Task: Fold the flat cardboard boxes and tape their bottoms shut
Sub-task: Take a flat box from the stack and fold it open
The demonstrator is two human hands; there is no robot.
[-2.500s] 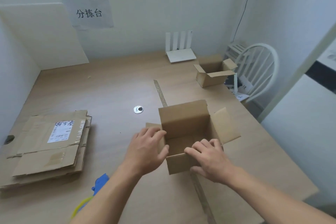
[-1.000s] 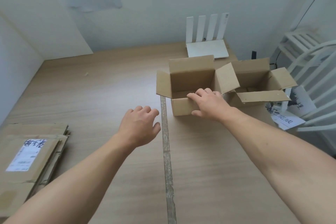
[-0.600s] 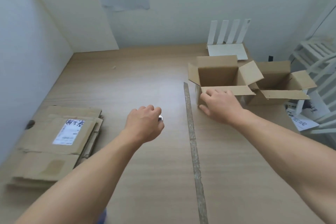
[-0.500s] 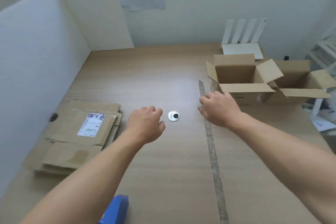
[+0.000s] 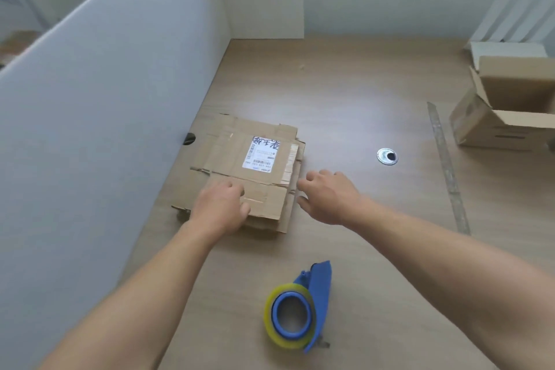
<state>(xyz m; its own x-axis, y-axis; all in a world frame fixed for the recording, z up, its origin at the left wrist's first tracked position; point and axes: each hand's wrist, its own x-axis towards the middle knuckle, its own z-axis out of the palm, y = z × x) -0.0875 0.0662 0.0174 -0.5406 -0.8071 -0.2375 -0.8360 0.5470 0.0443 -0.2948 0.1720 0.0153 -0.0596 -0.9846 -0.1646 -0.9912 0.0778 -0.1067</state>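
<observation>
A stack of flat cardboard boxes [image 5: 240,165] lies on the wooden table [image 5: 345,105] beside the white partition; the top one bears a white shipping label. My left hand [image 5: 220,209] rests over the stack's near edge, fingers loosely bent, holding nothing that I can see. My right hand [image 5: 327,195] hovers at the stack's right edge with fingers spread. A blue tape dispenser [image 5: 300,306] with a yellowish roll lies near me on the table. A folded open box [image 5: 507,117] stands at the far right.
A white partition wall [image 5: 105,114] borders the table on the left. A round metal cable grommet [image 5: 387,156] sits in the tabletop. A strip of tape [image 5: 447,168] runs along the table seam. A white router [image 5: 510,36] stands at the back right.
My right hand let go of the folded box, left standing at the far right. Both hands and my view swung left to the flat stack.
</observation>
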